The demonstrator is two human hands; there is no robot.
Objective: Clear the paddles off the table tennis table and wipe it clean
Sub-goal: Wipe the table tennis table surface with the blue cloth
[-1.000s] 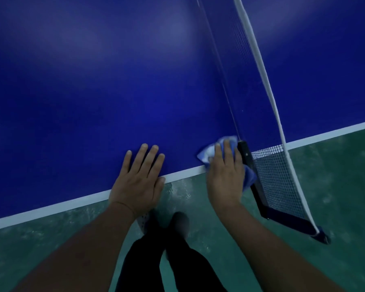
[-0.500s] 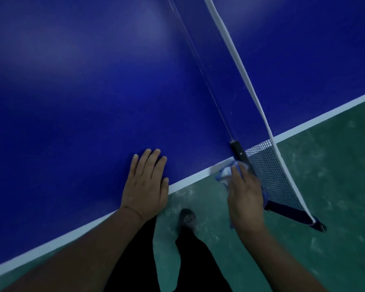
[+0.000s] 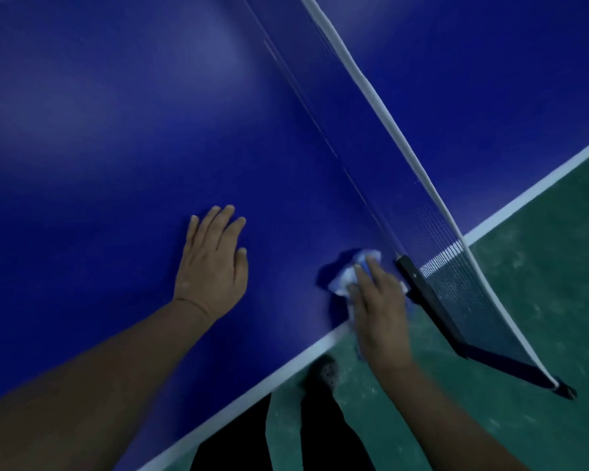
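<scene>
Wiping stage: cloth (image 3: 346, 278) at the net post (image 3: 422, 297), near edge of table (image 3: 116, 147).

Right hand (image 3: 380, 307), at 4 o'clock, presses the bunched cloth flat-fingered; left hand (image 3: 211, 263), at 6 o'clock, rests spread, holding nothing. No paddles in view. Next move likely calls for strokes toward 10 o'clock, clear of the net (image 3: 405, 185).

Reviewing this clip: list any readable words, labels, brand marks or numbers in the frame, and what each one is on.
None can be read.
Table: plain blue top with a white edge line, no print visible.
Net and its black post: no legible label.
Cloth under the right hand: no marking shows.
Left hand lies flat on the table, covering no visible text.
Shoe on the green floor: too dark and blurred to tell.
</scene>
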